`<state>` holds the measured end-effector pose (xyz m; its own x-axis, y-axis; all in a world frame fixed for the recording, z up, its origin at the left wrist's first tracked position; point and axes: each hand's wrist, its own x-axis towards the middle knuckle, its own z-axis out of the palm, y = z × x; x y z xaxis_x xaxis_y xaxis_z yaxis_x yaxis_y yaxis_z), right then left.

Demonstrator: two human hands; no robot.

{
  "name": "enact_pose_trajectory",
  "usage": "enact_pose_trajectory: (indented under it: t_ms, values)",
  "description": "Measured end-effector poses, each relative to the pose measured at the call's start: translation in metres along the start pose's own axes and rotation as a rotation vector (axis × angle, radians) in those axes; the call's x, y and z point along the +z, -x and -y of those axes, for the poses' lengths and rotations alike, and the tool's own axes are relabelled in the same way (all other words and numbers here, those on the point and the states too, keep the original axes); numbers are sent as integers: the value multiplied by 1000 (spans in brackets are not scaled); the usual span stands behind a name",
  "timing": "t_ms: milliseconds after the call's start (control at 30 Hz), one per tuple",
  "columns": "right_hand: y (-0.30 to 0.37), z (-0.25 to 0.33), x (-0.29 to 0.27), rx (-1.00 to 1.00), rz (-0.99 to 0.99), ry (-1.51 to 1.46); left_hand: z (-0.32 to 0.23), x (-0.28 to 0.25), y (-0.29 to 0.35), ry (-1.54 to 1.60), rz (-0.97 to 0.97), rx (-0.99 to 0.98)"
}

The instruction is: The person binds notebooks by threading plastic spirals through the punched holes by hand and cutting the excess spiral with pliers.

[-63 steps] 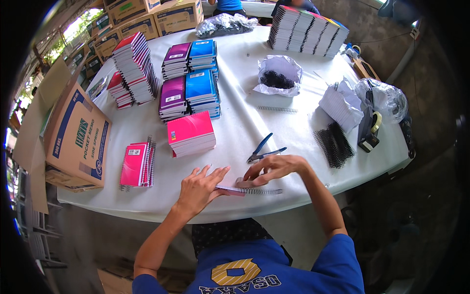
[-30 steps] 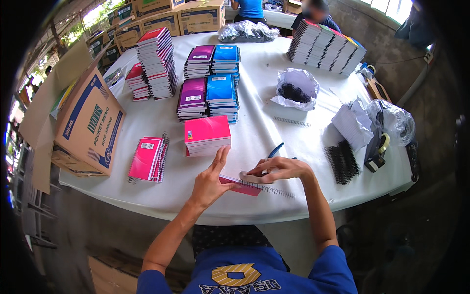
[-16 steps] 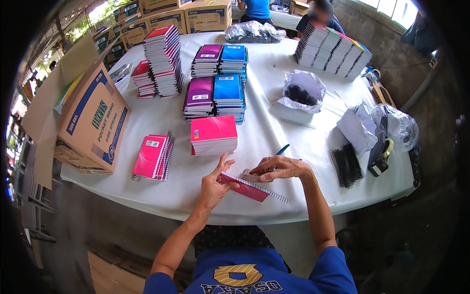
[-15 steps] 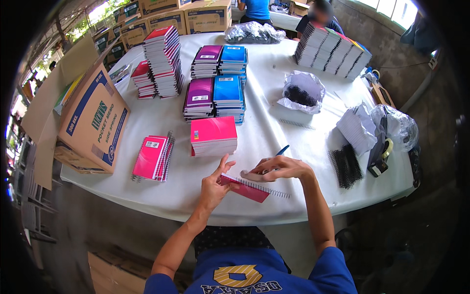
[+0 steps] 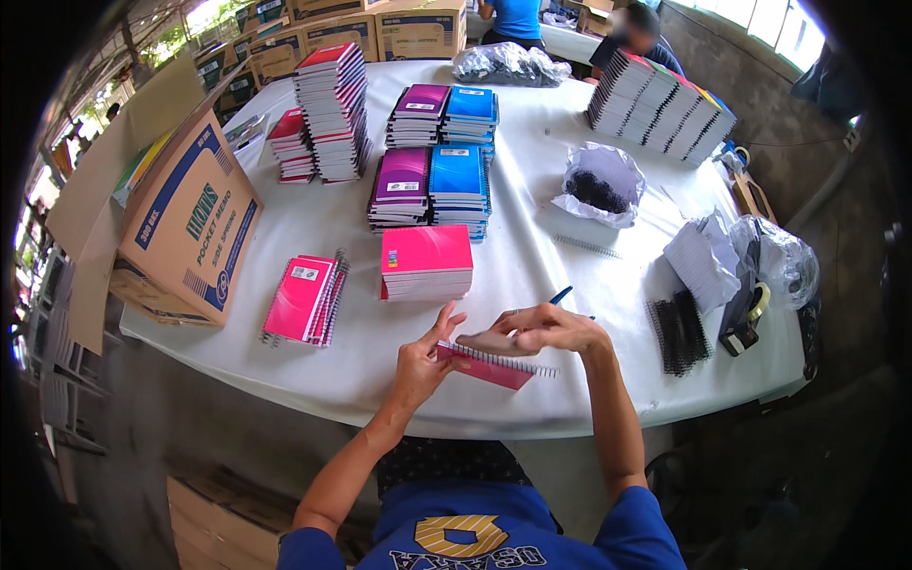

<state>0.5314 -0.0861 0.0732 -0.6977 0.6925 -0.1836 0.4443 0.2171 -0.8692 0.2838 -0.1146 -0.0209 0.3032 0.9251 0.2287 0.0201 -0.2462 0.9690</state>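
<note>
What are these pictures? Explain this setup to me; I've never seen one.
There is no machine: a person works bare-handed. The view comes from a wide fisheye camera on that person's head, looking down, so straight edges bend near the rim. The left hand holds a pink notebook with a spiral coil along its edge; the right hand is beside the coil, its grip unclear. On the white-covered table lie a pink-covered stack, purple notebooks, blue notebooks and black coils.

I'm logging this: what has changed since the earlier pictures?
The spiral coil has moved leftward along the pink notebook, leaving less past its right end; more cover shows. The left hand still grips the notebook; the right hand stays by the coil. The pink-covered stack is unmoved.
</note>
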Motion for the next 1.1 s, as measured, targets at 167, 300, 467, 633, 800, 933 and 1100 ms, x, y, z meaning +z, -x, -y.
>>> enact_pose_trajectory:
  t_ms: [167,300,467,633,800,933,1100]
  values:
    - [5,1,-4,84,-42,77,2,-7,-1,63,66,-40]
    - [51,-11,-31,24,-263,-49,3,-27,-9,95,227,5]
    - [106,-58,-52,595,-653,914,-18,-29,-16,212,354,-223]
    - [61,-75,-9,82,-572,794,-34,-33,10,-118,80,106]
    - [44,-80,33,21,-739,1051,-22,-14,32,-926,0,331]
    - [35,-11,98,32,-683,550,-21,-7,38,-1073,-130,337]
    - [34,23,132,-13,-713,628,-26,2,41,-1004,-150,272]
